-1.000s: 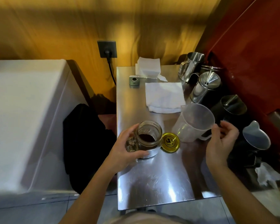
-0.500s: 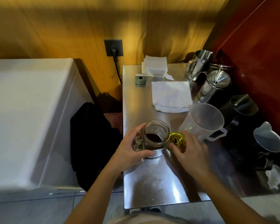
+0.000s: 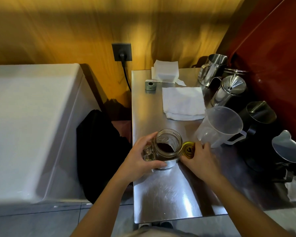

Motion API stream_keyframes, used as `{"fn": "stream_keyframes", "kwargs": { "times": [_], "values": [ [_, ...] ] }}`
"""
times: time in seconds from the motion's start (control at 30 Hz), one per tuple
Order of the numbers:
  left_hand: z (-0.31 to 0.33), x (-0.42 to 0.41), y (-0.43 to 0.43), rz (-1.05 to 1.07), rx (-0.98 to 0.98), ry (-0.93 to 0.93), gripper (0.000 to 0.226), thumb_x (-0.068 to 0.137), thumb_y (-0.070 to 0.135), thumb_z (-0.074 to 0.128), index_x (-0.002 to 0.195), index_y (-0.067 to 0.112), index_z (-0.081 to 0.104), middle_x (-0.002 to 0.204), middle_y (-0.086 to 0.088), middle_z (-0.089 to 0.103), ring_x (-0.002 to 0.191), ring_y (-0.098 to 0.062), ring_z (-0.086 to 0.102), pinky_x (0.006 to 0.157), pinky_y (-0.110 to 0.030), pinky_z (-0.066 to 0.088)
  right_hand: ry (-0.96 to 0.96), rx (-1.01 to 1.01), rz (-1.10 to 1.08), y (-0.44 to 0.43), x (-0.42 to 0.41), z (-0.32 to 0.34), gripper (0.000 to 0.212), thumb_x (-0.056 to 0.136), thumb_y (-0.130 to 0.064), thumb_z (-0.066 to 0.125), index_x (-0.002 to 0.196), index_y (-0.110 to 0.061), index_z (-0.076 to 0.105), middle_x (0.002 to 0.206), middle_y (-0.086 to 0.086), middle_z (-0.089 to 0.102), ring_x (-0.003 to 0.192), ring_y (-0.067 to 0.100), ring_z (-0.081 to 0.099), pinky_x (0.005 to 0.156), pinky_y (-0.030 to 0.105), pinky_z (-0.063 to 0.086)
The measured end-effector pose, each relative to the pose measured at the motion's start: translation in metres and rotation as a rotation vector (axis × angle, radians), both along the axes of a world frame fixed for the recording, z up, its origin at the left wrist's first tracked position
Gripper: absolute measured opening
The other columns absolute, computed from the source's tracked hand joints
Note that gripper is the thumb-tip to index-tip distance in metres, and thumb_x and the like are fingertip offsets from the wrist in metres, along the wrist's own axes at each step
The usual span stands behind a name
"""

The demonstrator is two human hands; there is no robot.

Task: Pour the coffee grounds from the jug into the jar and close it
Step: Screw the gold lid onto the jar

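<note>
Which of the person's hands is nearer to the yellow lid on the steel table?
The right. The right hand rests its fingers on the yellow lid, beside the jar. The left hand grips the jar's far side, away from the lid.

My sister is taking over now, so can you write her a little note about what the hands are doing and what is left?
Left hand: wrapped around the glass jar, steadying it on the steel table.
Right hand: on the yellow lid, which lies flat on the table just right of the jar; a firm grip is not clear.
Plastic jug: looks empty, set down right of the lid.
Done: coffee grounds are in the jar.
Left: pick up the lid, put it on the open jar and close it.
</note>
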State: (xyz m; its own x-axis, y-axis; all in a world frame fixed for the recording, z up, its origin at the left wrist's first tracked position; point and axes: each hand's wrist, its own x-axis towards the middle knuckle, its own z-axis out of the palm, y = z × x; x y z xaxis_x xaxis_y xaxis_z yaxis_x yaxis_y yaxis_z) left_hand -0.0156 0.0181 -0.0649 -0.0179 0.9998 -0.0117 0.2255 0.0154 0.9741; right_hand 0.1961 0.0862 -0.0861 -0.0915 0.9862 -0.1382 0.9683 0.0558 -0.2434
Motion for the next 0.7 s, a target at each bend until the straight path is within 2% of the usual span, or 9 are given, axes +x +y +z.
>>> {"fn": "stream_keyframes", "kwargs": {
  "times": [0.13, 0.23, 0.3, 0.43, 0.5, 0.57, 0.63, 0.7],
  "values": [
    [0.006, -0.006, 0.003, -0.041, -0.009, 0.003, 0.078, 0.054, 0.035, 0.089, 0.118, 0.056, 0.051, 0.126, 0.01, 0.054, 0.114, 0.008, 0.051, 0.089, -0.006, 0.04, 0.167, 0.017, -0.047, -0.002, 0.002, 0.011, 0.073, 0.066, -0.073, 0.051, 0.109, -0.014, 0.046, 0.109, 0.008, 0.045, 0.091, 0.026, 0.052, 0.074, 0.038, 0.046],
    [0.009, -0.008, 0.005, -0.063, -0.038, 0.018, 0.077, 0.051, 0.041, 0.088, 0.116, 0.059, 0.049, 0.128, 0.008, 0.054, 0.117, 0.002, 0.051, 0.093, -0.012, 0.042, 0.392, 0.052, -0.025, -0.002, 0.004, 0.028, 0.063, 0.066, -0.067, 0.056, 0.108, -0.02, 0.052, 0.104, 0.001, 0.045, 0.087, 0.017, 0.046, 0.073, 0.033, 0.042],
    [0.009, -0.009, 0.006, -0.07, -0.059, 0.03, 0.077, 0.051, 0.041, 0.087, 0.117, 0.054, 0.048, 0.129, 0.007, 0.053, 0.118, -0.001, 0.051, 0.095, -0.015, 0.042, 0.527, 0.105, -0.039, -0.002, 0.003, 0.042, 0.06, 0.068, -0.064, 0.062, 0.111, -0.021, 0.056, 0.104, 0.0, 0.047, 0.09, 0.018, 0.05, 0.074, 0.029, 0.04],
    [0.008, -0.01, 0.006, -0.079, -0.066, 0.038, 0.077, 0.056, 0.03, 0.09, 0.114, 0.056, 0.047, 0.129, 0.008, 0.052, 0.116, 0.003, 0.049, 0.091, -0.006, 0.04, 0.773, 0.095, 0.006, -0.003, -0.002, 0.071, 0.068, 0.063, -0.061, 0.062, 0.12, -0.025, 0.053, 0.114, -0.001, 0.048, 0.101, 0.014, 0.05, 0.084, 0.028, 0.041],
    [0.01, -0.01, 0.006, -0.075, -0.07, 0.046, 0.076, 0.054, 0.034, 0.089, 0.112, 0.059, 0.046, 0.128, 0.011, 0.051, 0.116, 0.002, 0.049, 0.091, -0.008, 0.04, 0.767, 0.086, 0.13, -0.004, -0.005, 0.083, 0.07, 0.064, -0.053, 0.066, 0.124, -0.023, 0.049, 0.116, -0.002, 0.045, 0.102, 0.005, 0.047, 0.087, 0.019, 0.039],
    [0.011, -0.009, 0.007, -0.081, -0.078, 0.05, 0.076, 0.051, 0.042, 0.086, 0.112, 0.062, 0.045, 0.129, 0.011, 0.051, 0.118, -0.003, 0.049, 0.095, -0.016, 0.041, 0.732, 0.082, 0.268, -0.005, -0.01, 0.092, 0.07, 0.065, -0.045, 0.069, 0.127, -0.022, 0.046, 0.114, -0.004, 0.042, 0.103, -0.003, 0.044, 0.085, 0.007, 0.035],
    [0.011, -0.009, 0.007, -0.094, -0.079, 0.039, 0.077, 0.05, 0.047, 0.084, 0.111, 0.068, 0.043, 0.13, 0.014, 0.049, 0.118, 0.0, 0.048, 0.096, -0.019, 0.044, 0.662, 0.076, 0.395, -0.004, -0.014, 0.098, 0.07, 0.066, -0.041, 0.072, 0.128, -0.023, 0.044, 0.113, -0.006, 0.04, 0.102, -0.002, 0.042, 0.084, 0.001, 0.033],
    [0.01, -0.01, 0.006, -0.102, -0.075, 0.038, 0.077, 0.051, 0.047, 0.084, 0.112, 0.071, 0.042, 0.129, 0.016, 0.048, 0.117, 0.003, 0.048, 0.096, -0.021, 0.045, 0.562, 0.051, 0.497, -0.002, -0.017, 0.101, 0.073, 0.068, -0.038, 0.076, 0.13, -0.024, 0.041, 0.115, -0.009, 0.037, 0.105, 0.001, 0.039, 0.083, 0.0, 0.034]
  ]
}}
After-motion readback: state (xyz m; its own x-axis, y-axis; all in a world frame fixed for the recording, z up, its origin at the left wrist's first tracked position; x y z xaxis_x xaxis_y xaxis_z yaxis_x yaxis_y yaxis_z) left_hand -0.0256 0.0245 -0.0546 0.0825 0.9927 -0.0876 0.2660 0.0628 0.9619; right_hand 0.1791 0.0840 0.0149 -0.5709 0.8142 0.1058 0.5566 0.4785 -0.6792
